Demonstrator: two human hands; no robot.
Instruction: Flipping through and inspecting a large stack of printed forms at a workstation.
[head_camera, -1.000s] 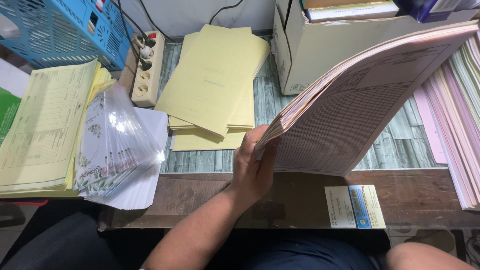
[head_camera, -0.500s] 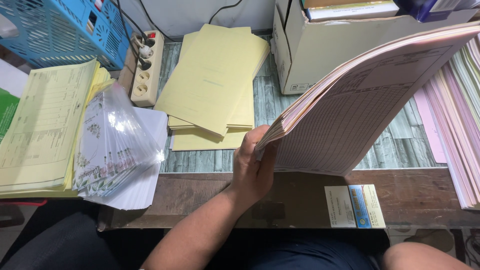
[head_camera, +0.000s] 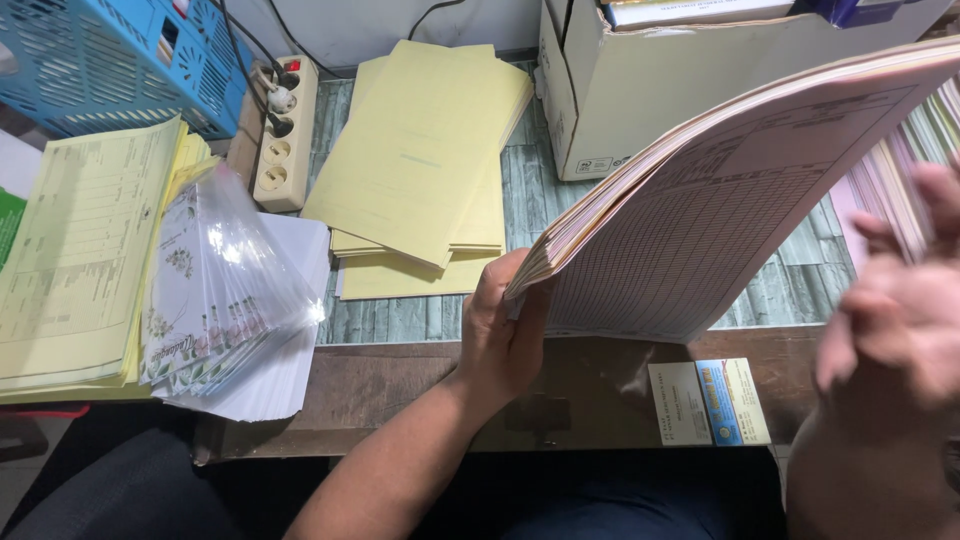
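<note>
head view: left hand (head_camera: 505, 335) grips pink form stack (head_camera: 720, 220) near white box (head_camera: 690, 85).

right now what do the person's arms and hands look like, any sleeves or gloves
Both hands are bare: no gloves, and no rings or watch that I can see. The left hand has a bare forearm, no sleeve in view. The right hand is blurred, its wrist bare too.

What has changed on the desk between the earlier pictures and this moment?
The right hand has come into view at the lower right, blurred and close to the camera, beside the lifted pink paper stack. It touches nothing that I can see. The left hand keeps its grip on the stack's lower corner. The yellow sheets and the plastic-wrapped cards lie as before.
</note>
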